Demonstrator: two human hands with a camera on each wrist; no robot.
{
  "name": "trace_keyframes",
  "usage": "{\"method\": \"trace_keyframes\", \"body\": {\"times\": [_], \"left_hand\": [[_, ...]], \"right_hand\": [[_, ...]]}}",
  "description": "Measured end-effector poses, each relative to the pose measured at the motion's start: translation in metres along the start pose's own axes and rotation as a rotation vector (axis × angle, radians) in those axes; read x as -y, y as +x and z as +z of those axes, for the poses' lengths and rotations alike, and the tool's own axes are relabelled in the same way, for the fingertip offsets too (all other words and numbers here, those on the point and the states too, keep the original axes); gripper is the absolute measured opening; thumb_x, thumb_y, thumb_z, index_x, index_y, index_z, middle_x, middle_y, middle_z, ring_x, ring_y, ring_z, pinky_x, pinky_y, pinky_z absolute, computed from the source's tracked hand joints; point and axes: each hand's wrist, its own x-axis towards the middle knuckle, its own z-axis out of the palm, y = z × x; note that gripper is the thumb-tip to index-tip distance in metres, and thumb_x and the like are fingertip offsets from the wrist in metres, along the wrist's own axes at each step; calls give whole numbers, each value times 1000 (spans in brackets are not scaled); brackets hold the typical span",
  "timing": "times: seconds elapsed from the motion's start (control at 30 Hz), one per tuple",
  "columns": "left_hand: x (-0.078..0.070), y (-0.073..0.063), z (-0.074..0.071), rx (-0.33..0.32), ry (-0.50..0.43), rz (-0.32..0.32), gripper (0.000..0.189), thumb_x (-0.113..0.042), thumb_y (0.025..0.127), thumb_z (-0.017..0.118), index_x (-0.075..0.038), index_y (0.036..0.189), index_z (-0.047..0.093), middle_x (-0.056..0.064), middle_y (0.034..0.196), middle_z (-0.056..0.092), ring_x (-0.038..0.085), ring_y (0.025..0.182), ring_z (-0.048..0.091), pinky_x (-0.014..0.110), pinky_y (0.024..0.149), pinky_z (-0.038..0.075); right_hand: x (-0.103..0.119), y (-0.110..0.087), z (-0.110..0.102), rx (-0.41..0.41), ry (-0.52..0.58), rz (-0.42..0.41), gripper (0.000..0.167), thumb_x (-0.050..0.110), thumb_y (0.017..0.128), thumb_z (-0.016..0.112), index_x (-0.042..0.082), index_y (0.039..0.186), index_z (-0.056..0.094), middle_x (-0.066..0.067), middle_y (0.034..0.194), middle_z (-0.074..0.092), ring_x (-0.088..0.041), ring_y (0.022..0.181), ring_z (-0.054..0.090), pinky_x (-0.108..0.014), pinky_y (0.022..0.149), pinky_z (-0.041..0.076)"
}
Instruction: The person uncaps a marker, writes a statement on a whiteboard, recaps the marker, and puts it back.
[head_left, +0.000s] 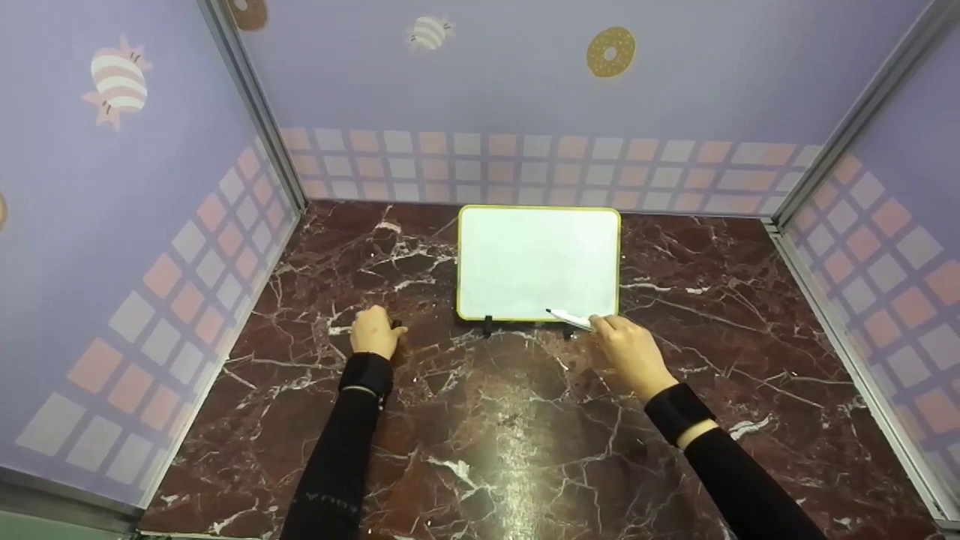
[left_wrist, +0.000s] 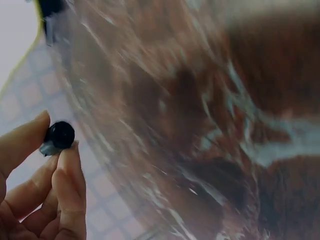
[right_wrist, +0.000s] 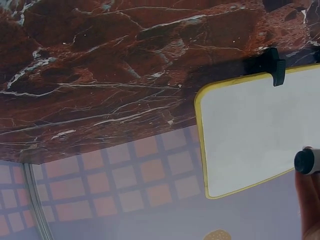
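Note:
In my right hand I hold a slim white marker between fingers and thumb. Its dark tip points left, overlapping the lower edge of the whiteboard in the head view. The right wrist view catches the marker's dark rear end at the right edge, with part of the hand below it. To the left of the board, my left hand pinches a small black marker cap between thumb and fingertips. The board has a yellow rim, a blank white face and black feet.
A dark red marbled tabletop with white veins lies under everything. Purple walls with pink and white checks close in the back and both sides. Metal strips run along the corners.

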Motion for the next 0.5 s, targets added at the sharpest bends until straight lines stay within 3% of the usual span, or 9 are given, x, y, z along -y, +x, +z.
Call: {"method": "trace_keyframes", "body": {"times": [0.27, 0.5], "left_hand": [[6, 18, 11, 115, 160, -62, 45, -23, 75, 87, 6, 105, 71, 27, 110, 71, 44, 102, 68, 56, 84, 56], [11, 21, 18, 96, 146, -49, 46, -27, 72, 89, 6, 99, 71, 27, 106, 71, 44, 97, 68, 56, 81, 56]], "right_hand": [[-2, -3, -2, 20, -13, 9, 24, -1, 79, 76, -2, 102, 69, -17, 84, 69, -31, 71, 68, -38, 63, 59], [-5, -5, -1, 25, 6, 19, 27, 0, 77, 77, -1, 103, 70, -16, 85, 69, -30, 72, 67, -38, 64, 59]]}}
